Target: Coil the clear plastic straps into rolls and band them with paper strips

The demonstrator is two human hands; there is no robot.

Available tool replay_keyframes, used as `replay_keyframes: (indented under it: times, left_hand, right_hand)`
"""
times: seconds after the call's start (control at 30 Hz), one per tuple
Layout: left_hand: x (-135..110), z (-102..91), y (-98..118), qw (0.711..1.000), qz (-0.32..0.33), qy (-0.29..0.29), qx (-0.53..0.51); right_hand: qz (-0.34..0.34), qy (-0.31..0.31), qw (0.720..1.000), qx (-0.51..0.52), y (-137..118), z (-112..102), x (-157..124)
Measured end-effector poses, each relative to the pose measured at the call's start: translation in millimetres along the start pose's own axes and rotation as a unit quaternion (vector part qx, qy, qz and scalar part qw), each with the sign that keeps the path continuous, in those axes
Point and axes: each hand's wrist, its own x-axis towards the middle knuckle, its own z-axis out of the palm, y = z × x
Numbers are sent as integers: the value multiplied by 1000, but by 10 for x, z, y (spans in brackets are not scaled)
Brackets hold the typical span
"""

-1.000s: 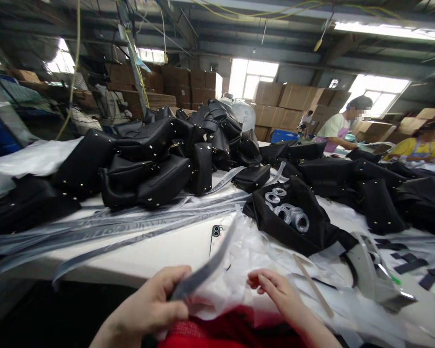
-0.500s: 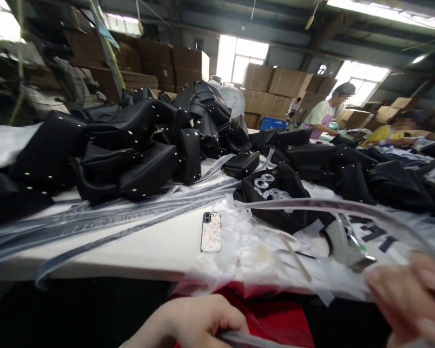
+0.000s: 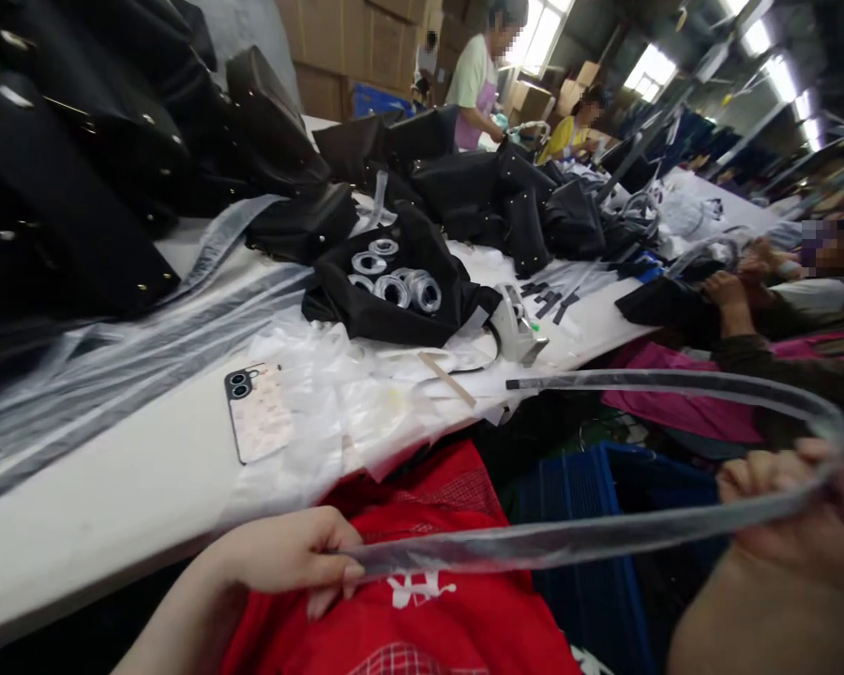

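Observation:
A long dark strap in a clear plastic sleeve (image 3: 535, 546) stretches between my two hands in front of the red apron (image 3: 457, 506). My left hand (image 3: 302, 553) pinches one end of it, low at the centre. On the right, my right hand (image 3: 802, 506) is closed around the strap, which bends there and loops back so its dark free end points left over the table edge. Near that free end stands a grey tape dispenser (image 3: 517, 328). A phone in a patterned case (image 3: 262, 412) lies on the table beside crumpled clear plastic bags (image 3: 352, 403).
Black bags (image 3: 84, 169) are piled at the left and along the table (image 3: 133, 478). One open black bag (image 3: 394, 323) holds several rolls of clear tape (image 3: 394, 291). A blue crate (image 3: 591, 544) stands below at right. A co-worker's hands (image 3: 735, 291) handle a black bag nearby; other people work farther back.
My view has swung to the right. My right hand has drawn the sleeved strap out, so a long stretch now shows between both hands. My left hand still grips its end.

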Motion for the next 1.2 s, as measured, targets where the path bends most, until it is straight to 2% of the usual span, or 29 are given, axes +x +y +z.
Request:
replay_keyframes:
  times: [0.07, 0.17, 0.3, 0.37, 0.43, 0.5, 0.53, 0.57, 0.6, 0.63, 0.67, 0.7, 0.73, 0.83, 0.9, 0.97, 1.1, 1.2]
  left_hand:
    - [61, -9, 23, 1000, 6, -10, -19]
    - [167, 15, 82, 999, 17, 1, -35]
    - [330, 36, 85, 1000, -12, -6, -27]
    - [463, 60, 71, 999, -21, -5, -28]
    - [664, 116, 89, 999, -15, 25, -33]
    - [912, 193, 145, 997, -1, 69, -34]
    - [1030, 227, 180, 996, 9, 87, -26]
    - [1126, 248, 214, 995, 25, 95, -11]
    - [1190, 252, 242, 995, 39, 93, 5]
    - [1211, 234, 257, 995, 49, 82, 18]
    - [1188, 194, 258, 996, 50, 66, 21]
    - [1122, 135, 243, 998, 43, 45, 15]
    - [1024, 64, 214, 999, 30, 22, 1]
    - [674, -145, 86, 998, -24, -31, -51]
    - [524, -220, 20, 996, -46, -36, -70]
    - [494, -227, -1, 995, -47, -19, -84]
    - [632, -140, 52, 997, -18, -5, -79]
    - [708, -99, 100, 997, -23, -5, -77]
  right_hand:
    - [54, 15, 998, 22, 314, 180, 224]
    - [128, -25, 990, -43, 823, 464, 282]
    - [164, -87, 969, -162, 1290, 751, 13]
    - [147, -114, 961, -207, 1374, 963, -185]
    - [115, -141, 957, -226, 1345, 1273, -452]
    - [64, -210, 953, -211, 1208, 1629, -788]
    - [35, -268, 944, -189, 1110, 1792, -957]
    - [-18, -401, 903, -154, 1005, 1926, -1107]
    - [-46, -511, 849, -127, 904, 2018, -1217]
    - [-65, -586, 800, -111, 820, 2063, -1275]
    - [-74, -635, 762, -105, 760, 2061, -1270]
    - [-68, -650, 749, -110, 730, 2017, -1203]
    - [-57, -642, 755, -122, 728, 1941, -1082]
    - [-19, -569, 805, -166, 826, 1651, -575]
    - [-15, -545, 815, -195, 892, 1514, -320]
    - [-24, -563, 799, -209, 910, 1470, -237]
    - [-42, -642, 742, -191, 861, 1566, -431]
    - [-51, -652, 733, -189, 844, 1644, -586]
